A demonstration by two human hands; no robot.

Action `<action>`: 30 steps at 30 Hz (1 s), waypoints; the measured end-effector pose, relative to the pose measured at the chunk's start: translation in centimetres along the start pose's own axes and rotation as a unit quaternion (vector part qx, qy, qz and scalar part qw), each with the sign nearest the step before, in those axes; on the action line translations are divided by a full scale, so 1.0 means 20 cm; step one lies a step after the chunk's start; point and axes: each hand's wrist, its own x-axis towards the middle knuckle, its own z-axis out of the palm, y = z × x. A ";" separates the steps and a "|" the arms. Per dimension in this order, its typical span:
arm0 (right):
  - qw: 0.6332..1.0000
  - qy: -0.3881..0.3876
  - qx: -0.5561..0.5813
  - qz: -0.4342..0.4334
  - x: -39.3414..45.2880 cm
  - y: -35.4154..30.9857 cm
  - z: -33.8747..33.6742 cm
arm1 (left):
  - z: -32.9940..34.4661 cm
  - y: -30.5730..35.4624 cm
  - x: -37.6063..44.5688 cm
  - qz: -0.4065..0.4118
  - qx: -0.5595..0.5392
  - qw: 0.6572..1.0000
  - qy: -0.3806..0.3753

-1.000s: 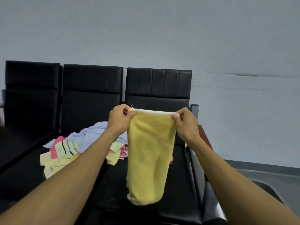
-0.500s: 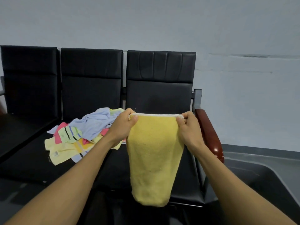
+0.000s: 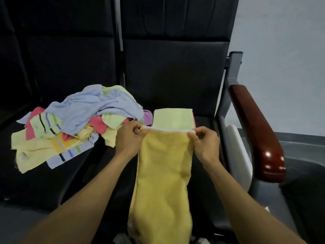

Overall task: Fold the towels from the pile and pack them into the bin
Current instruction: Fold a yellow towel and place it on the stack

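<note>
Yellow towel (image 3: 163,182), thick terry, doubled lengthwise, hangs off the seat's (image 3: 204,173) front edge, held taut by its white-hemmed top: left hand (image 3: 131,138) and right hand (image 3: 204,143) each pinch a corner closed. Just behind lies one folded pale-green towel (image 3: 173,118), flat rectangle. Pile (image 3: 73,122) sits crumpled left, mostly unfolded. No bin seen; packing likely not begun.

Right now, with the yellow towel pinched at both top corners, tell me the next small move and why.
Probably lower the yellow towel flat onto the black seat. The left hand and right hand each pinch a corner of its white-edged top hem, and it hangs lengthwise down past the seat front. A folded green towel already lies just beyond, so that seat seems to be the folding spot.
</note>
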 end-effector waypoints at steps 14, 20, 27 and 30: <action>0.998 -0.050 0.040 0.025 0.21 0.25 0.23 | 0.30 -0.18 0.15 -0.056 -0.097 0.991 -0.075; 0.996 -0.091 0.018 0.001 0.13 0.23 0.27 | 0.23 -0.22 0.08 -0.083 -0.100 0.975 -0.179; 0.991 -0.133 0.013 -0.011 -0.02 0.17 0.32 | 0.03 -0.33 -0.05 -0.026 0.050 0.950 -0.307; 0.985 -0.165 -0.033 -0.031 -0.10 0.16 0.36 | -0.02 -0.38 -0.12 -0.011 0.091 0.931 -0.354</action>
